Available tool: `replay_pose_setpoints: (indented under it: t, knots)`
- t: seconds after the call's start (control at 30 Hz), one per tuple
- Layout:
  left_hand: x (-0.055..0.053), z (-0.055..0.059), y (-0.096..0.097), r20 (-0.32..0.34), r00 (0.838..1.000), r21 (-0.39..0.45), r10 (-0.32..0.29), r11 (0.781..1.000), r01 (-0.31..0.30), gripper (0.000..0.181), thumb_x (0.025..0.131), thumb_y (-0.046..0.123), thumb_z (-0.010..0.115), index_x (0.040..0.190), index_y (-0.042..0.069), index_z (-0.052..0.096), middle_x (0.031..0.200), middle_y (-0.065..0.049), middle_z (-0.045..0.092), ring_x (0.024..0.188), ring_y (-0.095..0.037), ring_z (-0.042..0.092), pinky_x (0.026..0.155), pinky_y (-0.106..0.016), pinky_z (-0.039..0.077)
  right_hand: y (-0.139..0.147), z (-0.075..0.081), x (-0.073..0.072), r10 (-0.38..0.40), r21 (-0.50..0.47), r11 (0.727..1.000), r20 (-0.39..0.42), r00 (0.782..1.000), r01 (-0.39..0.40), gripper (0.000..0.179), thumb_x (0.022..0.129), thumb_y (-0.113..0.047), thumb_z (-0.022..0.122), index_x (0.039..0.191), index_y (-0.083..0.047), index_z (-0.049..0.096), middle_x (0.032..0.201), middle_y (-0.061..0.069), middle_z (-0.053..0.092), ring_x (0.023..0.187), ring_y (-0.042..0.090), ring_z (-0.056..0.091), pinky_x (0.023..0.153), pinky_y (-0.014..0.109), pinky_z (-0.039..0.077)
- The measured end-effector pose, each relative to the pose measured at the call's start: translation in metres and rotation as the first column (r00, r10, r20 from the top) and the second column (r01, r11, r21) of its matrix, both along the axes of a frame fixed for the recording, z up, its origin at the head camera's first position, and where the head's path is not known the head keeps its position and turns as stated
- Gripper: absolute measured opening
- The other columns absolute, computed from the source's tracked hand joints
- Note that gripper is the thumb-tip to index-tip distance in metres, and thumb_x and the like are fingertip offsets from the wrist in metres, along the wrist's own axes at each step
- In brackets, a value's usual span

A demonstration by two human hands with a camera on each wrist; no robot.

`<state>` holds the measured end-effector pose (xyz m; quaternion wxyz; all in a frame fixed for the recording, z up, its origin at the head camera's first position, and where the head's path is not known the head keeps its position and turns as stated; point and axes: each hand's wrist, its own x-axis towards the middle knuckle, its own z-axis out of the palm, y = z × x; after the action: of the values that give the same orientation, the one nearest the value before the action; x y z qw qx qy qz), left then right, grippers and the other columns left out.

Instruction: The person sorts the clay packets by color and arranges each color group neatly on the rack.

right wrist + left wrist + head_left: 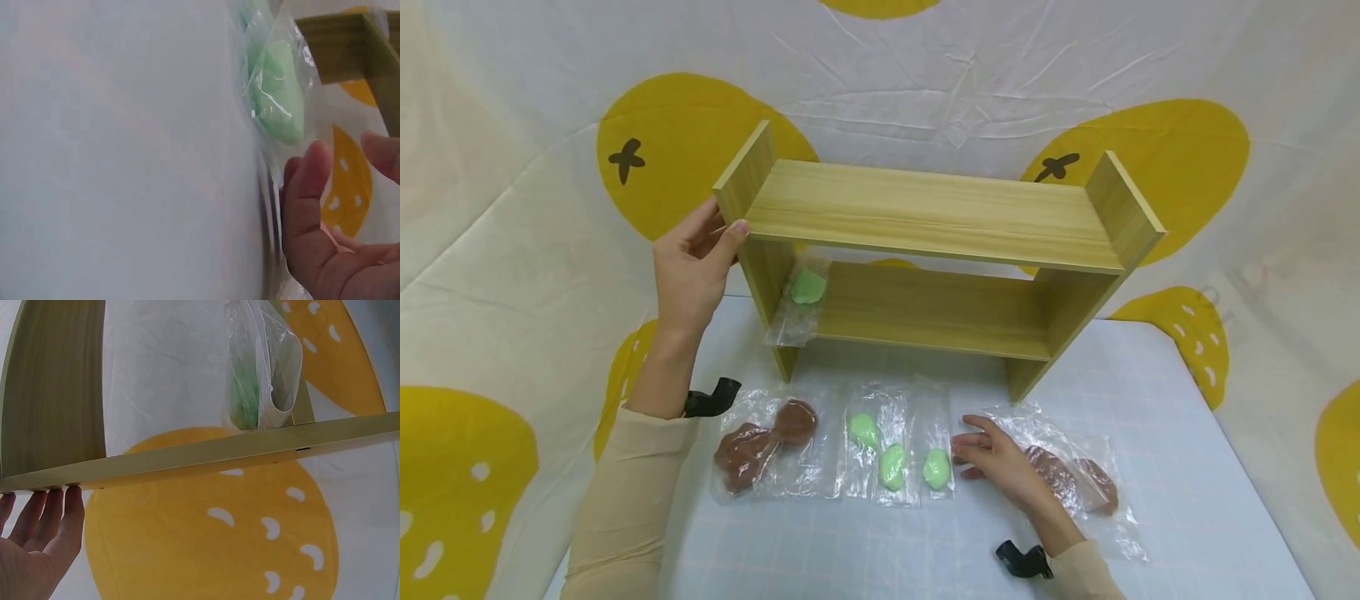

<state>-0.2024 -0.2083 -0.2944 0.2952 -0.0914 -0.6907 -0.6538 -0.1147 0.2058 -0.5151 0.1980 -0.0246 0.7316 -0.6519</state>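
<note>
A two-tier wooden shelf [925, 208] stands at the back of the table. My left hand [692, 267] grips its upper left side panel, thumb over the front edge and fingertips [74, 494] against the outer face. On the lower tier, at the left end, a clear plastic bag [802, 304] with a pale green lump leans against the panel. My right hand [1000, 462] hovers low over the table with fingers apart, holding nothing. Its fingertips lie right beside a clear bag with a green lump [936, 468]. More bagged green lumps [892, 467] lie to the left.
Clear bags with brown lumps [745, 457] lie at the left of the row. Other bagged brown lumps [1093, 485] lie right of the row, partly behind my right forearm. A white cloth [970, 67] with yellow shapes hangs behind the shelf.
</note>
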Motion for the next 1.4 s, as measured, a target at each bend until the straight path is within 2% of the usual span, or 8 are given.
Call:
replay_pose_setpoints:
  t: [0.23, 0.4, 0.7, 0.83, 0.93, 1.13, 1.27, 1.4]
  knots:
    - [0.001, 0.001, 0.001, 0.01, 1.0, -0.005, 0.01, 1.0, -0.01, 0.042, 0.09, 0.013, 0.076, 0.13, 0.022, 0.069, 0.121, -0.011, 0.069, 0.102, -0.022, 0.069, 0.076, -0.023, 0.058, -0.004, -0.009, -0.004, -0.049, -0.132, 0.989, 0.134, 0.99, 0.067, 0.057, 0.096, -0.006, 0.063, 0.143, 0.014, 0.037, 0.111, 0.019, 0.066, 0.085, 0.02, 0.064, 0.065, 0.026, 0.056]
    - [0.001, 0.002, 0.001, 0.015, 1.0, -0.012, 0.015, 1.0, -0.014, 0.042, 0.09, 0.013, 0.076, 0.13, 0.022, 0.069, 0.122, -0.011, 0.069, 0.103, -0.023, 0.068, 0.076, -0.023, 0.058, -0.011, -0.012, -0.007, -0.028, -0.168, 0.984, 0.156, 0.987, 0.054, 0.052, 0.096, -0.008, 0.065, 0.138, 0.015, 0.045, 0.099, 0.009, 0.064, 0.074, 0.012, 0.058, 0.056, 0.019, 0.047]
    - [0.001, 0.001, 0.002, 0.003, 1.0, 0.002, 0.009, 1.0, -0.009, 0.041, 0.09, 0.012, 0.076, 0.13, 0.021, 0.07, 0.121, -0.012, 0.069, 0.102, -0.024, 0.068, 0.077, -0.024, 0.058, -0.025, -0.013, -0.012, -0.004, -0.085, 0.996, 0.094, 0.996, 0.012, 0.046, 0.094, -0.007, 0.068, 0.129, 0.018, 0.051, 0.076, 0.007, 0.063, 0.049, 0.005, 0.043, 0.042, 0.017, 0.036]
    - [0.001, 0.001, 0.002, 0.013, 1.0, -0.003, 0.016, 1.0, -0.016, 0.041, 0.09, 0.012, 0.076, 0.13, 0.022, 0.069, 0.122, -0.011, 0.069, 0.104, -0.023, 0.068, 0.077, -0.024, 0.058, -0.03, -0.014, -0.014, 0.003, 0.019, 1.0, 0.072, 0.997, -0.005, 0.044, 0.093, -0.01, 0.069, 0.125, 0.015, 0.054, 0.061, 0.003, 0.056, 0.039, 0.004, 0.036, 0.035, 0.018, 0.029]
    - [0.001, 0.001, 0.003, 0.015, 1.0, -0.007, 0.02, 1.0, -0.02, 0.041, 0.091, 0.013, 0.076, 0.13, 0.022, 0.069, 0.123, -0.011, 0.069, 0.104, -0.024, 0.068, 0.078, -0.024, 0.058, -0.033, -0.015, -0.016, 0.015, 0.108, 0.994, 0.035, 0.999, -0.018, 0.035, 0.093, -0.014, 0.07, 0.115, 0.01, 0.06, 0.054, 0.001, 0.051, 0.035, 0.004, 0.033, 0.033, 0.019, 0.026]
    - [0.001, 0.001, 0.003, 0.008, 1.0, 0.005, 0.01, 1.0, -0.01, 0.041, 0.09, 0.012, 0.076, 0.13, 0.022, 0.07, 0.122, -0.011, 0.069, 0.104, -0.024, 0.068, 0.078, -0.024, 0.058, -0.033, -0.014, -0.014, 0.002, 0.184, 0.983, -0.057, 0.998, 0.008, 0.016, 0.092, -0.014, 0.071, 0.092, 0.0, 0.063, 0.052, -0.001, 0.046, 0.036, 0.006, 0.033, 0.035, 0.021, 0.027]
    - [0.0, 0.0, 0.003, -0.001, 1.0, 0.009, 0.009, 1.0, -0.009, 0.041, 0.09, 0.012, 0.076, 0.129, 0.021, 0.07, 0.122, -0.011, 0.069, 0.104, -0.024, 0.068, 0.077, -0.024, 0.058, -0.031, -0.012, -0.012, -0.039, 0.172, 0.983, -0.123, 0.992, 0.059, 0.015, 0.092, -0.012, 0.072, 0.092, 0.001, 0.064, 0.062, 0.001, 0.052, 0.047, 0.009, 0.042, 0.043, 0.021, 0.036]
    - [0.001, 0.0, 0.002, -0.007, 1.0, 0.01, 0.007, 1.0, -0.007, 0.041, 0.09, 0.011, 0.076, 0.129, 0.021, 0.07, 0.122, -0.011, 0.069, 0.104, -0.024, 0.068, 0.077, -0.024, 0.058, -0.027, -0.012, -0.01, -0.065, 0.101, 0.992, -0.094, 0.993, 0.074, 0.016, 0.096, -0.01, 0.067, 0.1, 0.004, 0.061, 0.079, 0.006, 0.061, 0.066, 0.014, 0.054, 0.058, 0.027, 0.052]
